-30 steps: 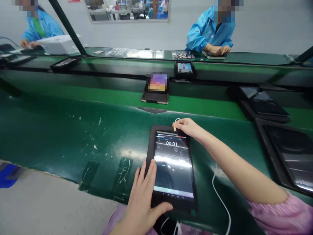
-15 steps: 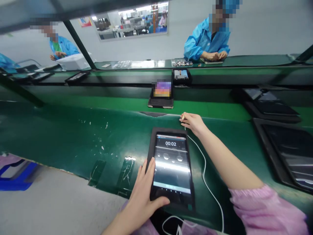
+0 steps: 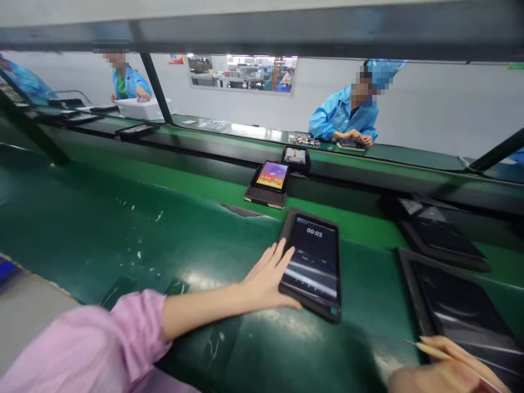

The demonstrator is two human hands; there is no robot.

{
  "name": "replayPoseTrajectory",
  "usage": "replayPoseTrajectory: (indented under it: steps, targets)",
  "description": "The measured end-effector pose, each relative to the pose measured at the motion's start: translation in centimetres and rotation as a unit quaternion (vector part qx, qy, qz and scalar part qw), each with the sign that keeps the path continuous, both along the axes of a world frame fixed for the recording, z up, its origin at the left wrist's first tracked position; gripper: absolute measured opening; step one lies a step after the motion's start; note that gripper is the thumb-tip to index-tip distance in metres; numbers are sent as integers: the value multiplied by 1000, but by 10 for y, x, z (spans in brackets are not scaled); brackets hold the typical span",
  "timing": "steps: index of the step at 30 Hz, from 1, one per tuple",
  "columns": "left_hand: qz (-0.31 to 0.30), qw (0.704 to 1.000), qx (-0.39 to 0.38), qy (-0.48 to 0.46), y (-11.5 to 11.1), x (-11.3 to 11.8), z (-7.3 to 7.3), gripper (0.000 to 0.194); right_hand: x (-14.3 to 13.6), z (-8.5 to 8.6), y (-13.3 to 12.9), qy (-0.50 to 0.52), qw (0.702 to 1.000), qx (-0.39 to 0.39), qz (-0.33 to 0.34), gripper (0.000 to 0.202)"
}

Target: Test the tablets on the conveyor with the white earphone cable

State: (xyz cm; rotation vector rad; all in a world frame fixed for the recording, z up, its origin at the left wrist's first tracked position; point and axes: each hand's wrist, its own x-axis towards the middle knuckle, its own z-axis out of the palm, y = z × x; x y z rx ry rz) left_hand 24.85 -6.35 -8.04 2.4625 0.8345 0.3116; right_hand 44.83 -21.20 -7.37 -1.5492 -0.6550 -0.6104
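Note:
A tablet in a dark case [image 3: 314, 254] lies face up on the green bench, its lit screen reading 00:02. My left hand [image 3: 268, 277] rests against its left side, fingers stretched apart over the edge and thumb near the lower left corner. My right hand [image 3: 446, 368], partly cut off at the lower right, is closed on a thin pale-yellow pointed stick [image 3: 434, 350]. That hand is slightly blurred and lies over the near part of another dark tablet [image 3: 458, 297].
Beyond the bench edge, a lit tablet [image 3: 272, 174] and an opened device [image 3: 295, 156] lie on the green strip. Another dark device [image 3: 438, 229] is at right. Across the line sits a co-worker in blue [image 3: 346, 112]. A shelf [image 3: 262, 33] crosses overhead.
The tablet under my left hand has moved away towards the green strip. My right hand has withdrawn from its far corner to the lower right; the white cable beside it is out of view.

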Motion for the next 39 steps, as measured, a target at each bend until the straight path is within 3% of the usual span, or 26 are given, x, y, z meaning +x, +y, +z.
replayPoseTrajectory:
  steps: [4,7,10,13,16,22,24,27,32,39]
  targets:
    - [25,999,42,23,46,94,16,118,5,9,5,3,1000,1,20,35]
    - [68,995,66,30,67,146,22,105,10,7,-1,-11,999,-4,49,39]
    - [112,989,92,37,75,180,24,93,14,-1,-6,-13,997,-8,69,44]
    - [141,982,119,40,78,190,26,81,17,-7,-8,4,996,-14,92,46]
    - [145,977,150,36,87,165,29,68,15,-7,-9,27,995,-15,98,45]
    - [190,964,172,68,137,64,34,36,16,-8,-8,28,994,-21,106,40]
    - [175,966,167,87,151,49,37,32,19,-11,-8,20,994,-42,104,42]
    - [151,969,171,98,156,45,43,32,23,-15,-6,30,992,-76,97,48]
    - [110,971,194,88,128,26,48,33,27,-19,-2,48,990,-109,76,59]
    - [27,977,207,40,44,-55,49,14,25,-22,2,92,972,-179,120,66]
